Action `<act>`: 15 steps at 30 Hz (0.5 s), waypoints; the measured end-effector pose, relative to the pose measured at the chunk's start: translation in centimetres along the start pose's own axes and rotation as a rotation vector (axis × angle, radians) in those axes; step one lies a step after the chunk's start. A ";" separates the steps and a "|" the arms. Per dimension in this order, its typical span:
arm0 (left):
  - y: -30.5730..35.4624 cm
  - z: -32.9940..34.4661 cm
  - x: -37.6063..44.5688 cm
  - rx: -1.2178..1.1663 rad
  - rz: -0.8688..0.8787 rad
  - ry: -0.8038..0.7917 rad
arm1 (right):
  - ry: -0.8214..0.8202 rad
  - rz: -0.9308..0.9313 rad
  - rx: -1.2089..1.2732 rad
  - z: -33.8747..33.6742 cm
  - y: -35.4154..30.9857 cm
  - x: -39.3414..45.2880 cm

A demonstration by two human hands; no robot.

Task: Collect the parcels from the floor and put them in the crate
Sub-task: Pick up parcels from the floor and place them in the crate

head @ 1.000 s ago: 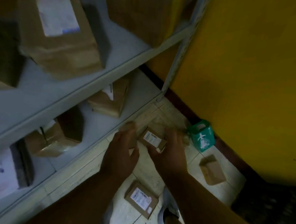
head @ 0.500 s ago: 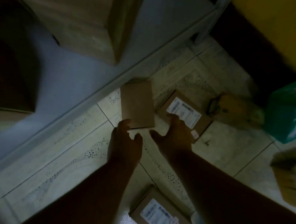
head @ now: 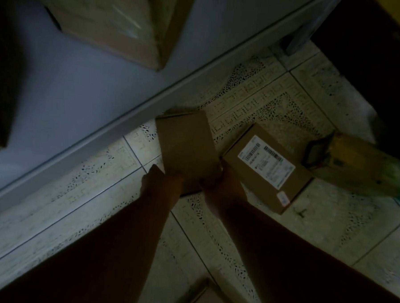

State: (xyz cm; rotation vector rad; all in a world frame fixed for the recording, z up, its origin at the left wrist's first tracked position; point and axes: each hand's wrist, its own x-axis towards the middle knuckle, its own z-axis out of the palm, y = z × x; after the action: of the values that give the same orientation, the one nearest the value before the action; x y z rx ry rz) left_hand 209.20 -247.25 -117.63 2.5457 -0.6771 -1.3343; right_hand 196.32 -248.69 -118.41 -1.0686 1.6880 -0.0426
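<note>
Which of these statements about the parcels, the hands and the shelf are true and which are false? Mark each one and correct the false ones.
1. Both hands, the left hand and the right hand, are at the near end of the plain parcel. True.
2. The plain parcel shows a white label on top. False: its top is bare; the labelled parcel lies to its right.
3. The labelled parcel lies on the tiled floor. True.
4. The right hand grips the labelled parcel. False: it is on the plain parcel.
5. The grey shelf carries a brown box. True.
</note>
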 end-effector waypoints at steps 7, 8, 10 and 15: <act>0.2 -4.1 -12.8 -0.122 -0.013 -0.115 | -0.094 0.158 0.035 -3.9 -1.4 -13.7; 0.5 -4.9 -16.2 -0.116 0.019 -0.144 | -0.103 0.181 0.097 -4.8 -1.9 -16.6; 1.3 -7.1 -22.8 -0.076 0.119 -0.229 | -0.124 0.228 0.250 -6.9 -3.4 -22.0; 3.4 -15.1 -36.5 0.278 0.588 -0.396 | 0.010 0.238 0.516 -13.6 -11.1 -36.0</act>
State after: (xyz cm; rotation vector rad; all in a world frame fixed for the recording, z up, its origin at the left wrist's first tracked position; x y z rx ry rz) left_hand 202.51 -233.51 -81.05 1.9935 -1.6314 -1.5948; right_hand 192.90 -237.84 -80.04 -0.4815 1.6768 -0.3128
